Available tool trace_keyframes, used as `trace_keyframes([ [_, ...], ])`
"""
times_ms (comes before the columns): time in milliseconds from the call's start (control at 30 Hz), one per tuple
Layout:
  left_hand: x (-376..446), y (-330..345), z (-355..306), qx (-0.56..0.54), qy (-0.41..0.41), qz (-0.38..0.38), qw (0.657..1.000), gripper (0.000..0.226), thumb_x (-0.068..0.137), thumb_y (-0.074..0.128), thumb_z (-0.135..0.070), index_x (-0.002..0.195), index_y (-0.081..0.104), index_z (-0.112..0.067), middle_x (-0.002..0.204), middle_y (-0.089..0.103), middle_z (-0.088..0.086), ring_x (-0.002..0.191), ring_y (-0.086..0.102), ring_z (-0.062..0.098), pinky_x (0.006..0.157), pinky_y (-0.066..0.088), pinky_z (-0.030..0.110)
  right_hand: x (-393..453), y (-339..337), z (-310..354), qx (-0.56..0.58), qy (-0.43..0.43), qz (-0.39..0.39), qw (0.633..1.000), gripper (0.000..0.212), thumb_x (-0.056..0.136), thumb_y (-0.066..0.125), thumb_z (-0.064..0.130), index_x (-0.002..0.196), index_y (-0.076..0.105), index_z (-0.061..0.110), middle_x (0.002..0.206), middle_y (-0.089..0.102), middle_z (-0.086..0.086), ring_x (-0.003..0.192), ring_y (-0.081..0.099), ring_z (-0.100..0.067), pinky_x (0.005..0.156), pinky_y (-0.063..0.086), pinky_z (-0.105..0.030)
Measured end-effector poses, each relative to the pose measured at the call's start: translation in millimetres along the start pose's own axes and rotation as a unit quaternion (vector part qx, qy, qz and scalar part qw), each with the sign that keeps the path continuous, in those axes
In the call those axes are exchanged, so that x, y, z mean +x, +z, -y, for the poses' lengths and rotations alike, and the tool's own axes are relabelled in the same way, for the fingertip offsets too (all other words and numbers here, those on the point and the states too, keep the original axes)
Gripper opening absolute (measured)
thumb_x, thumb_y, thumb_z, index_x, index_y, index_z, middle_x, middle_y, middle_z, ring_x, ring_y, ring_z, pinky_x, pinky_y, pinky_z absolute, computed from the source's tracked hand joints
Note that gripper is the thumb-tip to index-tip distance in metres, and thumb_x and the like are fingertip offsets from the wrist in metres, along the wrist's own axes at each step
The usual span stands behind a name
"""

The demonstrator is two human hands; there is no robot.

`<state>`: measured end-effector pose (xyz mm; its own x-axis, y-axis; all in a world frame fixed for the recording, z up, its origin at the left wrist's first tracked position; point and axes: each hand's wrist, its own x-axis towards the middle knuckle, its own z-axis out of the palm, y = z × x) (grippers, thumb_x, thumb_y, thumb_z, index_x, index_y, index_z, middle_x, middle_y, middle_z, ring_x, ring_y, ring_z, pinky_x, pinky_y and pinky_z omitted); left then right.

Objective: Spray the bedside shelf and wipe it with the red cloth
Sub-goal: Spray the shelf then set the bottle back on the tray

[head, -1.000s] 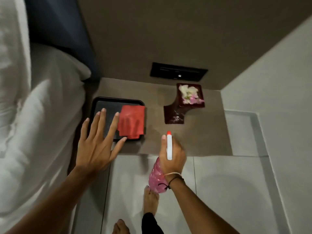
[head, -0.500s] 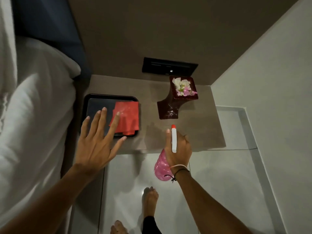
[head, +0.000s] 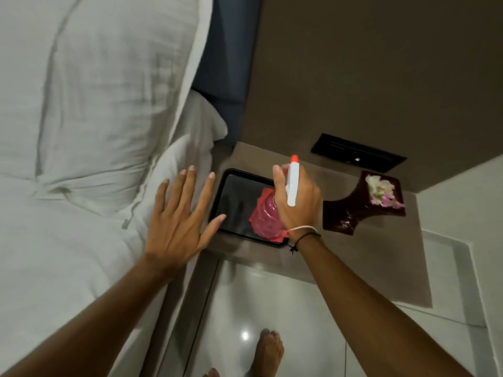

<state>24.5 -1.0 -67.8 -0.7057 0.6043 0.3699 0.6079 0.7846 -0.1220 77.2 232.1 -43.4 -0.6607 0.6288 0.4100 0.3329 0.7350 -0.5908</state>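
Note:
The brown bedside shelf [head: 381, 257] juts from the wall beside the bed. A black tray [head: 234, 208] lies on its left part, with the red cloth [head: 265, 193] in it, mostly hidden behind the bottle. My right hand [head: 299, 202] grips a pink spray bottle [head: 265, 219] with a white head and an orange nozzle tip, held over the tray. My left hand [head: 179, 216] hovers flat with spread fingers, holding nothing, over the tray's left edge and the bed's side.
White pillows and bedding [head: 81, 131] fill the left. A dark red dish with pale flowers [head: 364, 205] stands on the shelf's right part. A black wall panel [head: 358, 156] sits above the shelf. Glossy floor tiles [head: 272, 308] and a bare foot [head: 268, 349] lie below.
My right hand has carried the spray bottle from the shelf's front edge to above the tray, covering most of the red cloth. The view has swung left towards the bed.

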Motion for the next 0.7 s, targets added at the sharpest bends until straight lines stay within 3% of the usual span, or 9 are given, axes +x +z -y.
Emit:
trace_keyframes([
  [167, -9, 7, 15, -0.005, -0.013, 0.004, 1.0, 0.075, 0.101, 0.039, -0.062, 0.161, 0.033, -0.017, 0.164, 0.038, 0.022, 0.152, 0.039, 0.036, 0.12, 0.036, 0.057, 15, 51, 16, -0.016, -0.04, 0.068, 0.997, 0.054, 0.092, 0.056, 0.058, 0.116, 0.067, 0.011, 0.102, 0.075, -0.004, 0.092, 0.071, -0.024, 0.074, 0.051, -0.03],
  [333, -18, 14, 23, -0.003, -0.038, 0.039, 0.998, 0.078, 0.1, 0.036, -0.064, 0.162, 0.03, -0.017, 0.165, 0.036, 0.021, 0.153, 0.037, 0.036, 0.121, 0.034, 0.057, 19, 83, 18, -0.014, -0.089, 0.154, 0.984, 0.057, 0.092, 0.059, 0.059, 0.11, 0.062, 0.005, 0.099, 0.068, -0.009, 0.088, 0.065, -0.025, 0.076, 0.053, -0.038],
  [467, -23, 16, 17, -0.008, -0.053, 0.073, 0.996, 0.08, 0.101, 0.033, -0.065, 0.163, 0.026, -0.016, 0.166, 0.034, 0.023, 0.154, 0.035, 0.036, 0.123, 0.031, 0.057, 20, 86, 9, 0.044, -0.099, 0.17, 0.979, 0.053, 0.084, 0.069, 0.061, 0.102, 0.06, 0.011, 0.089, 0.065, -0.005, 0.078, 0.061, -0.02, 0.07, 0.053, -0.035],
  [500, -25, 16, 14, -0.009, -0.056, 0.087, 0.995, 0.08, 0.101, 0.031, -0.066, 0.163, 0.025, -0.016, 0.165, 0.035, 0.023, 0.154, 0.035, 0.037, 0.123, 0.031, 0.057, 20, 82, 4, 0.072, -0.09, 0.185, 0.976, 0.055, 0.08, 0.073, 0.061, 0.107, 0.059, 0.014, 0.093, 0.066, -0.003, 0.081, 0.062, -0.017, 0.072, 0.054, -0.032],
  [600, -27, 16, -4, -0.006, -0.054, 0.114, 0.992, 0.079, 0.1, 0.035, -0.064, 0.157, 0.039, -0.01, 0.149, 0.055, 0.027, 0.14, 0.053, 0.041, 0.118, 0.038, 0.057, 11, 62, -23, 0.105, -0.059, 0.247, 0.961, 0.079, 0.076, 0.079, 0.057, 0.14, 0.046, 0.024, 0.123, 0.063, 0.003, 0.093, 0.062, -0.007, 0.08, 0.054, -0.02],
  [700, -25, 20, -36, -0.024, -0.04, 0.112, 0.993, 0.066, 0.1, 0.045, -0.056, 0.134, 0.062, -0.002, 0.123, 0.068, 0.024, 0.113, 0.066, 0.042, 0.103, 0.049, 0.054, -12, 40, -68, 0.092, -0.033, 0.249, 0.964, 0.073, 0.081, 0.078, 0.044, 0.143, 0.047, 0.018, 0.126, 0.062, -0.003, 0.099, 0.06, -0.011, 0.089, 0.052, -0.022],
])
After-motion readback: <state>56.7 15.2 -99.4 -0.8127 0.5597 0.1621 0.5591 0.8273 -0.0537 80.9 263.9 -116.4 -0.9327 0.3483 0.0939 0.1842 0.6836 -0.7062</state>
